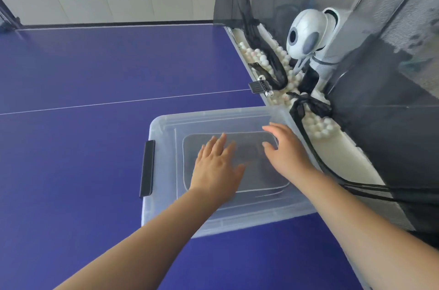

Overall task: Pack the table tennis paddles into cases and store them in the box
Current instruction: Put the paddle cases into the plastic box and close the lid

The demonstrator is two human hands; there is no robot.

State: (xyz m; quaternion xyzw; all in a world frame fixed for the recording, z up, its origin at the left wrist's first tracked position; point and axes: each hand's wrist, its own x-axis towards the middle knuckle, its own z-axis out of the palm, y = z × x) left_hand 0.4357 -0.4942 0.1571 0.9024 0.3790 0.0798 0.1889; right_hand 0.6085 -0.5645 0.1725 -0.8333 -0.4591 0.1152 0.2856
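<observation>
A clear plastic box stands on the blue table tennis table with its translucent lid on top and a black latch on its left end. Dark shapes show dimly through the lid; I cannot tell what they are. My left hand lies flat on the lid's middle, fingers spread. My right hand rests on the lid toward its far right corner, fingers apart. Neither hand holds anything. No paddle or case is plainly visible.
A white ball-serving machine stands off the table's right end, inside black catch netting. Many white balls fill the white trough along that end. A black clamp grips the table edge just beyond the box.
</observation>
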